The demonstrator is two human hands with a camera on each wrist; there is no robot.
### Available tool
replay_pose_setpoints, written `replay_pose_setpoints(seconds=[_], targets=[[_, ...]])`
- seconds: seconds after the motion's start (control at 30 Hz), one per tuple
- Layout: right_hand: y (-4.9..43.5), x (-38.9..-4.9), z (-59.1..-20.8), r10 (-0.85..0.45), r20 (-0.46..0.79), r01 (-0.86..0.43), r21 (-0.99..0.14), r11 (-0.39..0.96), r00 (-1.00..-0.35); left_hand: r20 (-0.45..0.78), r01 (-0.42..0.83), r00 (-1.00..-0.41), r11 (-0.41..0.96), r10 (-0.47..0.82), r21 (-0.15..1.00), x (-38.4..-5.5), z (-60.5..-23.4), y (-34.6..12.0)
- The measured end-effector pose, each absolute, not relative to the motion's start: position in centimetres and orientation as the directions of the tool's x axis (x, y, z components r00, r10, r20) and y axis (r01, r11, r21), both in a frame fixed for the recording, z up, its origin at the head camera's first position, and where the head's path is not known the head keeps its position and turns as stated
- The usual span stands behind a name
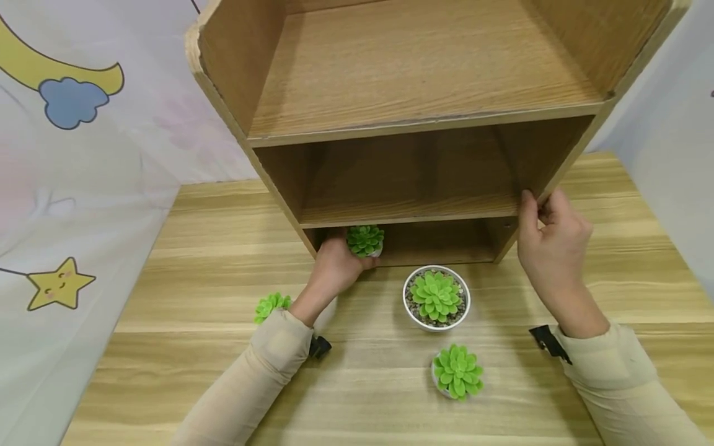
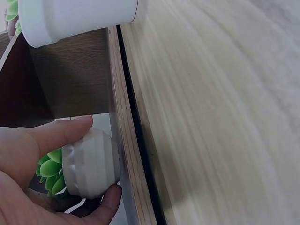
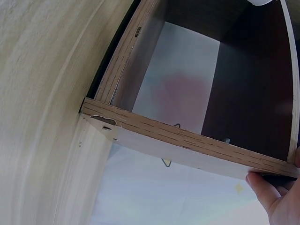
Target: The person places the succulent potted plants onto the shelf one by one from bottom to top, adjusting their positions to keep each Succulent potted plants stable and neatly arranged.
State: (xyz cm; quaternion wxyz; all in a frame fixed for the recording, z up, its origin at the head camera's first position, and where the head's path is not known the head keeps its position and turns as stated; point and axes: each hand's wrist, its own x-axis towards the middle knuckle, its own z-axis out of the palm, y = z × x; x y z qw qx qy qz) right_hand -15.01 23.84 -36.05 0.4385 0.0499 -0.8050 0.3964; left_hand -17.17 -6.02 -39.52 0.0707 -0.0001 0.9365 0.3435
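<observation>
Four green succulents show on and above the table, gathered at the near side of a wooden shelf unit. One of them, a small potted plant, is in the left hand, at the left part of the opening to the unit's lowest compartment. From the left wrist, the thumb and fingers pinch its pale, faceted pot from two sides, just beside the front edge of the bottom board; whether the pot touches that board, I cannot tell. The right hand grips the front edge of the unit's right side panel, near the level of the middle board, with the thumb on the inner side.

A larger succulent in a round white pot, with pebbles about its leaves, stands on the table just near of the unit, between the two hands. Nearer, and slightly to the right, is a small light green succulent, its pot mostly hidden under the leaves. Another succulent is to the left, partly covered by the cream left sleeve. At the far left hangs a pale cloth printed with a yellow moon, a blue cloud and a smiling star.
</observation>
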Motion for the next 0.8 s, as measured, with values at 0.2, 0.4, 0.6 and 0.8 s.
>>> replay_pose_setpoints(seconds=[0.2,0.4,0.6,0.8], targets=[[23.83,-14.98,-35.96,0.264,0.741,-0.438,-0.603,0.666,-0.618,-0.139,-0.055,-0.989,0.761,0.046,0.646,-17.18,-39.56,-6.01],[23.81,-14.96,-35.93,0.263,0.738,-0.435,-0.605,0.667,-0.622,-0.151,-0.069,-0.988,0.760,0.039,0.647,-17.16,-39.49,-6.02],[23.84,-14.93,-35.98,0.263,0.739,-0.436,-0.604,0.667,-0.620,-0.156,-0.073,-0.987,0.760,0.038,0.645,-17.18,-39.58,-6.06],[23.88,-14.92,-36.06,0.263,0.741,-0.435,-0.601,0.671,-0.618,-0.155,-0.073,-0.987,0.759,0.037,0.647,-17.29,-39.76,-6.07]])
